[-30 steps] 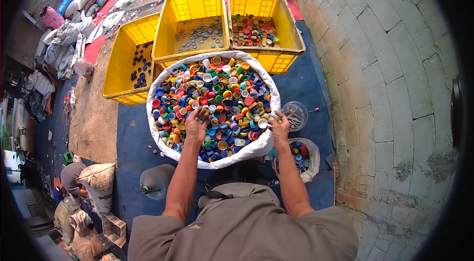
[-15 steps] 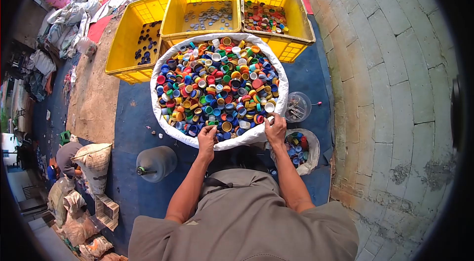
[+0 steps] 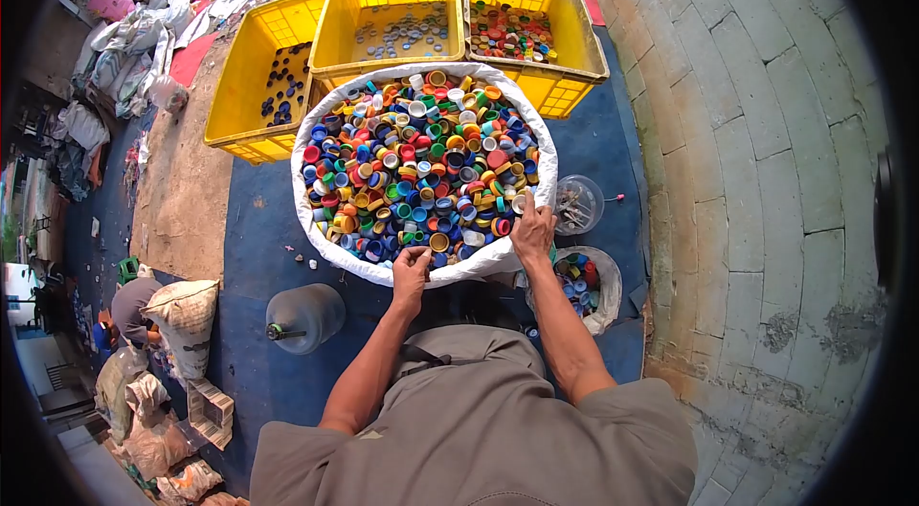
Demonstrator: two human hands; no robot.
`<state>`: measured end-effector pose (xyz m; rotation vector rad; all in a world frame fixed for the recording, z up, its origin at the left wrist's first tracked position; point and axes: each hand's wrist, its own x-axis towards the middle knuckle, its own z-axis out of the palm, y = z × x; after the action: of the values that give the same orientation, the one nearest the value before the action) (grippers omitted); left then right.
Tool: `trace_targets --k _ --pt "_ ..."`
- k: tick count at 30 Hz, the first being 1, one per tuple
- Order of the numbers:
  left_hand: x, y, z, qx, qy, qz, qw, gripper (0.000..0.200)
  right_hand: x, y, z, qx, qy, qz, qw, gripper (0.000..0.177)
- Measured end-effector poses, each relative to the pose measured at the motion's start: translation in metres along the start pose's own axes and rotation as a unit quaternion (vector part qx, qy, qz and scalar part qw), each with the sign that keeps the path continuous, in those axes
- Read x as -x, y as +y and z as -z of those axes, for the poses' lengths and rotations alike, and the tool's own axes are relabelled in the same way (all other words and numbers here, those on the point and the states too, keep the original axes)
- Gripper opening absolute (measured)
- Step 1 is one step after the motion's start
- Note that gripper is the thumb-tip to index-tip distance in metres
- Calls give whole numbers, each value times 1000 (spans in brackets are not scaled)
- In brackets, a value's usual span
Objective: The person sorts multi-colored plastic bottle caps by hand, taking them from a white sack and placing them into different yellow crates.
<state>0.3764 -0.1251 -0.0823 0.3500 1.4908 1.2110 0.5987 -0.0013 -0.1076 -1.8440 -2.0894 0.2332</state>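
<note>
In front of me stands a big white sack [image 3: 549, 157] with a rolled rim, heaped with plastic bottle caps [image 3: 421, 171] of many colours. My right hand [image 3: 532, 232] reaches over the right side of the rim, its fingers closed on a white bottle cap [image 3: 519, 203] at the edge of the heap. At the near rim, my left hand [image 3: 411, 271] has thumb and fingers pinched together just above the caps. Whatever those fingers hold, if anything, is hidden.
Behind the sack are three yellow crates: left [image 3: 225, 128] with dark caps, middle [image 3: 325, 51] with pale caps, right [image 3: 584, 66] with red, orange and green caps. A clear tub [image 3: 595, 204], a smaller cap sack [image 3: 608, 286] and a large bottle [image 3: 311, 319] stand nearby. A wall [image 3: 766, 171] runs along the right.
My right hand has moved forward from the rim onto the white cap. My left hand has shifted slightly right and back toward me, its fingers now pinched over the near rim.
</note>
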Motion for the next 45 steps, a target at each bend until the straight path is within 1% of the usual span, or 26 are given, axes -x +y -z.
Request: trace_targets --k 2,5,8,11,13,14,15,16,17,18,19,21,22,23,26,29,33,34,37,40,45 --pt "0 2 -1 0 -1 -2 1000 18 -2 -3 2 27 8 4 1000 64" --pt "-2 4 -3 -5 -6 -10 1000 18 -4 -1 0 30 25 18 999 59" --pt "-6 6 -7 -26 -8 -25 999 18 -6 1 2 32 1 29 999 51" --pt "-16 9 -12 -52 -2 -48 997 17 -4 -1 5 -64 14 2 998 53" --pt "-28 12 -16 -93 12 -77 993 15 -3 -8 16 -173 39 -27 984 54" --pt "-37 13 -19 -103 20 -92 990 17 -1 -11 19 -227 52 -41 972 55" --pt "-43 18 -24 -129 23 -118 984 18 2 -13 19 -337 42 -86 937 54" --pt "-49 23 -30 -155 26 -143 977 19 8 -15 18 -442 32 -129 887 54" --pt "-55 28 -35 -181 28 -168 969 20 13 -16 18 -539 23 -171 824 53" --pt "-64 30 -41 -194 21 -182 964 24 17 -19 31 -585 -30 -211 783 53" --pt "-71 32 -46 -222 20 -205 953 25 24 -19 35 -658 -45 -242 711 53" --pt "-86 36 -56 -277 17 -250 928 26 36 -20 42 -783 -71 -294 544 52" --pt "-94 34 -60 -297 13 -270 916 29 40 -31 59 -778 -90 -306 542 47" --pt "-102 32 -63 -328 12 -281 902 30 46 -32 64 -787 -102 -312 522 46" --pt "-116 30 -72 -413 5 -307 857 35 59 -34 71 -802 -100 -335 484 46" --pt "-125 25 -78 -484 7 -341 806 36 70 -28 72 -835 -117 -316 434 42" --pt "-132 26 -85 -512 -5 -324 795 36 77 -27 70 -841 -139 -304 426 38" --pt "-132 26 -86 -509 -8 -334 793 36 78 -26 68 -838 -143 -299 433 37" --pt "-131 27 -91 -524 -1 -327 787 36 78 -25 64 -833 -145 -294 446 38" --pt "-132 26 -95 -502 26 -274 820 35 78 -26 64 -838 -143 -293 438 38" --pt "-132 23 -93 -498 30 -272 823 32 75 -27 65 -832 -150 -300 443 37"
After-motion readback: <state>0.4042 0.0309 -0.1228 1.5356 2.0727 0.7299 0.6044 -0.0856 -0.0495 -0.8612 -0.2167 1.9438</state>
